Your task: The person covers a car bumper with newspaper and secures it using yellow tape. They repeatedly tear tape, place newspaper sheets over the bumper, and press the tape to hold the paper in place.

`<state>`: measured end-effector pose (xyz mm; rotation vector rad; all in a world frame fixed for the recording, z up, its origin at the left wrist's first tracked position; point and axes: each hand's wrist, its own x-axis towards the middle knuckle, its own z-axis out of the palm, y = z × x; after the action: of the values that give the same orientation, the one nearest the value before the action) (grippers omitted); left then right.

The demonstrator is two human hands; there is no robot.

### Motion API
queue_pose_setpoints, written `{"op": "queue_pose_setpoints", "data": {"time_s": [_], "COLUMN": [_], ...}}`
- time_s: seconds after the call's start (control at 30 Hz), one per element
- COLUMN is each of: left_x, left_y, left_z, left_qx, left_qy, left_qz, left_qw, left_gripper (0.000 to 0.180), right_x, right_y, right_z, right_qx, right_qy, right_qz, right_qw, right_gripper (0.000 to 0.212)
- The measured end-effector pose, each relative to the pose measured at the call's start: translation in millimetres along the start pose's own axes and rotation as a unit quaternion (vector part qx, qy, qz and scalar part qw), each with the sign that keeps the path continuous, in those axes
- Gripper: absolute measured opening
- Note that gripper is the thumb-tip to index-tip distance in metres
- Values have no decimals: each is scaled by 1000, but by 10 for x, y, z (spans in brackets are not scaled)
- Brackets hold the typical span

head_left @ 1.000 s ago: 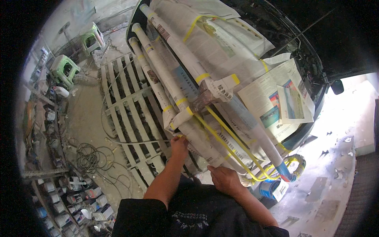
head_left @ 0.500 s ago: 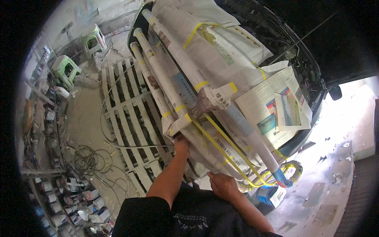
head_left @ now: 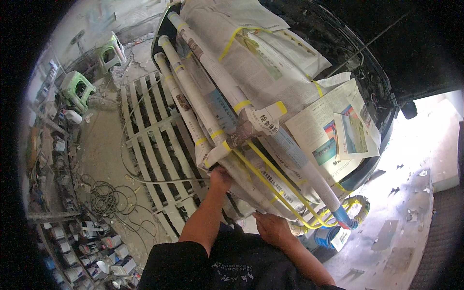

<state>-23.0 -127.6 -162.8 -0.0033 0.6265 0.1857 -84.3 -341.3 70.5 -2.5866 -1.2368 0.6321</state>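
Note:
Several long tubes wrapped in newspaper (head_left: pixel 191 84) lie side by side, banded with yellow tape. My left hand (head_left: pixel 221 179) is at the near end of the wrapped pieces, right below a paper-covered crosspiece (head_left: pixel 217 153); its fingertips are hidden there. My right hand (head_left: pixel 274 228) is closed in front of my body, thumb and forefinger pressed together at the near edge of the covered area. Whatever it may hold is too small to make out. Two yellow tubes (head_left: pixel 270 181) run between the wrapped pieces toward the lower right.
Newspaper sheets (head_left: pixel 321 137) cover a vehicle's front at the right. A slatted pallet (head_left: pixel 145 113) lies left of the tubes, with a coiled cable (head_left: pixel 108 195) on the floor. Green stools (head_left: pixel 77 89) stand at the far left, shelves of cans (head_left: pixel 72 256) along the left. A blue can (head_left: pixel 327 237) sits lower right.
The view has shifted slightly, so the surroundings sit a little further left. My left hand has turned slightly at the crosspiece; my right hand holds nearly the same pose.

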Motion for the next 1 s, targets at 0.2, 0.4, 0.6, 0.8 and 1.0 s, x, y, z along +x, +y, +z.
{"op": "queue_pose_setpoints", "data": {"time_s": [0.2,0.4,0.6,0.8,1.0], "left_x": [-93,-209,-299,-152,-367], "left_y": [87,139,113,-51,-206], "left_z": [155,426,448,-66,-266], "left_qx": [35,68,56,141,414], "left_qy": [-15,53,28,63,-72], "left_qz": [-11,-9,8,77,204], "left_qw": [999,996,998,985,884], "left_gripper": [43,42,33,15,35], "right_x": [16,-8,-37,-56,-17], "right_y": [-10,26,16,-4,-39], "right_z": [-3,41,-2,-80,-89], "right_qx": [4,24,2,22,9], "right_qy": [27,78,52,82,91], "right_qz": [-2,-10,5,9,-23], "right_qw": [1000,997,999,996,996], "right_gripper": [31,26,27,30,32]}}
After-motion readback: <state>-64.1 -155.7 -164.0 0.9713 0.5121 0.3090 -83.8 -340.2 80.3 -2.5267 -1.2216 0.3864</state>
